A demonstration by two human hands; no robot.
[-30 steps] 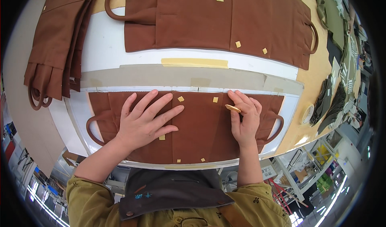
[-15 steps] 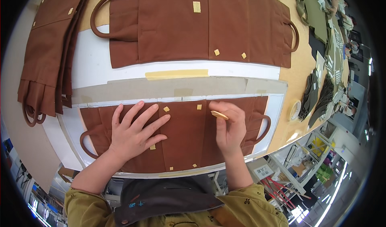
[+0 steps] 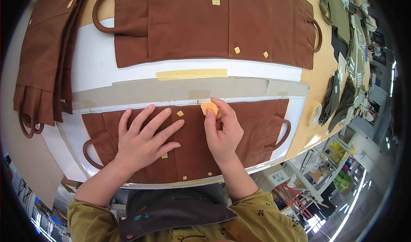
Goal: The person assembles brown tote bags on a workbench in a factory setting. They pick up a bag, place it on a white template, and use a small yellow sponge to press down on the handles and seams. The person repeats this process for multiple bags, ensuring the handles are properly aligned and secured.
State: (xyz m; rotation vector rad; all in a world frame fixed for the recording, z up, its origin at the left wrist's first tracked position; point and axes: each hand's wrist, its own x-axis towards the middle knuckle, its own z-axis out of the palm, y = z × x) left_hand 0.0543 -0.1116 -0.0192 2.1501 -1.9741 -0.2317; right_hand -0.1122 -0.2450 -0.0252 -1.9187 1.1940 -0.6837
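Note:
A brown fabric panel point(image 3: 195, 150) with a looped handle at each end and small yellow tape pieces lies before me on a white board. My left hand point(image 3: 144, 140) rests flat on its left half, fingers spread. In my right hand point(image 3: 224, 135) a flat, rounded piece of orange tailor's chalk point(image 3: 208, 107) is pinched between thumb and fingers. The chalk is over the panel's far edge, right of the middle, near a short dark mark on the board's border. Whether it touches the cloth I cannot tell.
Beyond lies another brown panel point(image 3: 188, 25) with handles; folded brown pieces point(image 3: 45, 58) are stacked at the left. A grey strip point(image 3: 239, 86) borders the white board. At the right are a tape roll point(image 3: 315, 114), dark strips point(image 3: 344, 98) and green cloth point(image 3: 335, 17).
My right hand has moved left along the panel's far edge with the chalk, now turned so its flat face shows. My left hand stays spread on the cloth. The view has shifted slightly.

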